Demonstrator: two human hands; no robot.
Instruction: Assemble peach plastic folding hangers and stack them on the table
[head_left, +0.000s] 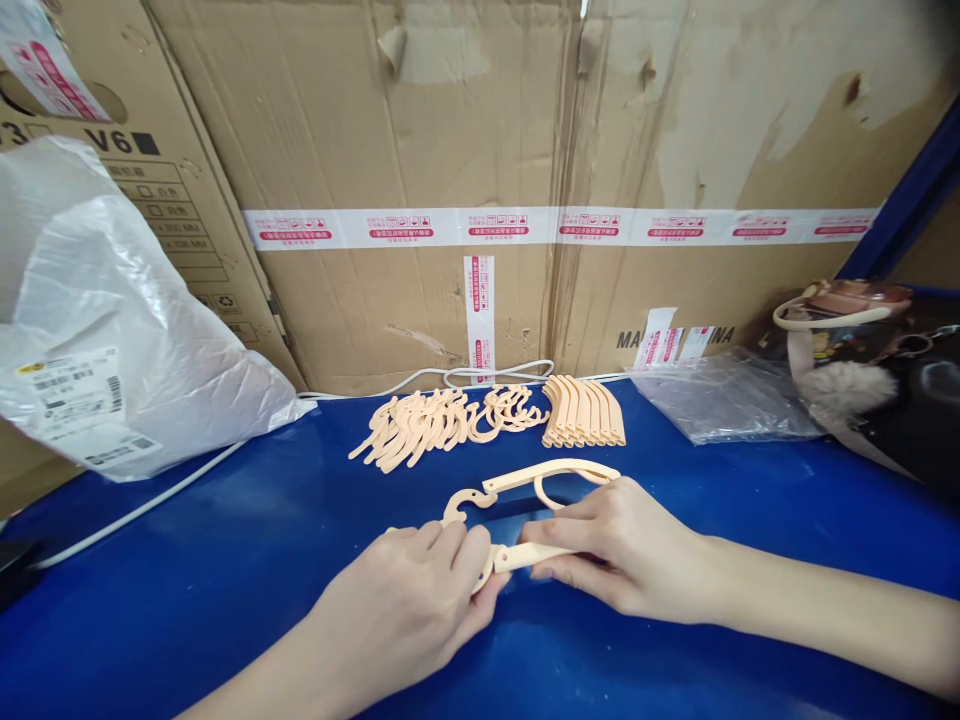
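Your left grip is curled round a curved piece, your right grip pinches the cream strip meeting it between them, and you seem to be joining their ends, which calls for steady alignment.

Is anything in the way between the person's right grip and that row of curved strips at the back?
Yes: a single curved strip runs across the direct path, just beyond the right grip, with a thinner curved piece close by. Between that strip and the row, nothing visible stands in the way.
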